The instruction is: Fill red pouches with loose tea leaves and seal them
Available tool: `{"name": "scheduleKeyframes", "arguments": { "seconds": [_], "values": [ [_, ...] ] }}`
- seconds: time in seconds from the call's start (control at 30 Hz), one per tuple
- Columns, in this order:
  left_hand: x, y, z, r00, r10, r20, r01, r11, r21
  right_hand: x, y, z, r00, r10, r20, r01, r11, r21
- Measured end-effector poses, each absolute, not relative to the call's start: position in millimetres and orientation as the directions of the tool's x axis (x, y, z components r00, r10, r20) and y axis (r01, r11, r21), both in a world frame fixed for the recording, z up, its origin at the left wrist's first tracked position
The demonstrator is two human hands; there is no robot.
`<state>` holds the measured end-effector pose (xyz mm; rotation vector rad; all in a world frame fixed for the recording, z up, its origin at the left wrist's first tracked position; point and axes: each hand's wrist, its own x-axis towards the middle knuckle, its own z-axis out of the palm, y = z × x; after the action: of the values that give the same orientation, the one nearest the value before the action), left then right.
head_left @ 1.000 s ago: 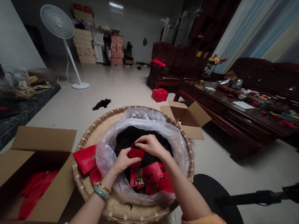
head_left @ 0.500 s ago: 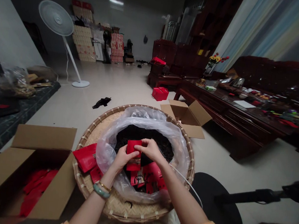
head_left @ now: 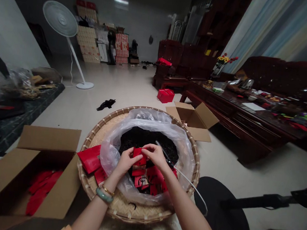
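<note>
Both my hands meet over a heap of dark loose tea (head_left: 148, 139) lying in a clear plastic bag (head_left: 152, 124). My left hand (head_left: 126, 161) and my right hand (head_left: 156, 156) pinch a small red packet (head_left: 139, 162) from either side. A thin dark rod (head_left: 164, 155) on a white cable (head_left: 190, 186) runs past my right hand, and its grip on it is hidden. Further red packets (head_left: 148, 177) lie in the bag below my hands, and another (head_left: 90, 158) rests on the bamboo tray (head_left: 134, 213) by my left wrist.
An open cardboard box (head_left: 42, 187) holding red packets stands at lower left. Beyond the tray are a small open carton (head_left: 193, 120), a red box (head_left: 165, 95) and a black cloth (head_left: 106, 104) on the floor. A low wooden table (head_left: 237, 108) stands right, and a dark round seat (head_left: 220, 210) lower right.
The red packet has dropped lower, and my hands have drawn closer together around it. The dark rod now shows above the tea, with its white cable trailing toward lower right.
</note>
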<state>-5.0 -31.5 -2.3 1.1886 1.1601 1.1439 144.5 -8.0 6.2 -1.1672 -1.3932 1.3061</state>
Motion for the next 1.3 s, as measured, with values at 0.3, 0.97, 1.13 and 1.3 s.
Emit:
{"name": "scheduleKeyframes", "arguments": {
  "seconds": [0.3,0.97,1.13,1.3],
  "values": [
    [-1.0,-47.6,2.2,0.112,0.994,0.019,0.140,-0.035,0.990,163.9,-30.3,20.5,-0.348,0.876,0.333,0.357,0.452,-0.817],
    [-2.5,-29.0,-9.4,0.110,0.989,-0.104,0.092,0.094,0.991,162.9,-6.8,-5.2,-0.260,0.958,-0.124,-0.016,-0.133,-0.991],
    [-3.0,-27.5,-15.4,0.113,0.989,-0.097,0.090,0.087,0.992,162.5,-5.3,-5.7,-0.255,0.956,-0.148,-0.026,-0.159,-0.987],
    [-3.6,-26.7,-18.9,0.116,0.988,-0.099,0.054,0.093,0.994,161.6,-5.0,-5.5,-0.252,0.959,-0.134,-0.011,-0.141,-0.990]
  ]
}}
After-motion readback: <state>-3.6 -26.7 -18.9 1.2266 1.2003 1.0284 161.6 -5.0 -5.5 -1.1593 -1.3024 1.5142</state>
